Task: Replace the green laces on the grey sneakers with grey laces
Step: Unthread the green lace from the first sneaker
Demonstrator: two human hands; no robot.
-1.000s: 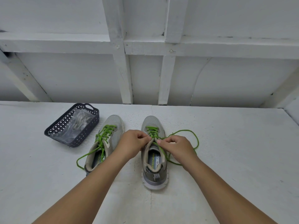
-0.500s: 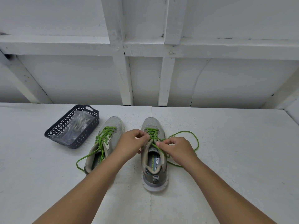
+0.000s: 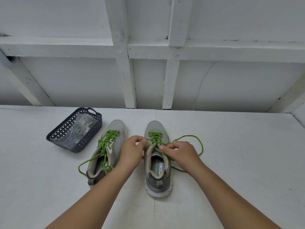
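Two grey sneakers stand side by side on the white table, toes pointing away from me. The right sneaker (image 3: 157,162) has its green lace (image 3: 189,138) partly undone, with a loose loop trailing on the table to its right. My left hand (image 3: 132,151) pinches the green lace at the sneaker's left eyelets. My right hand (image 3: 179,152) pinches a strand of the same lace over the tongue. The left sneaker (image 3: 107,149) still carries its green lace (image 3: 105,142), loose ends hanging toward me.
A dark perforated basket (image 3: 66,129) sits at the left of the sneakers, holding a clear plastic bag with grey laces (image 3: 80,126) inside. A white wall with wooden beams rises behind the table's far edge.
Both hands have shifted slightly up along the right sneaker's lacing, and the lace strand between them has been drawn out further. The left sneaker and basket have not moved.
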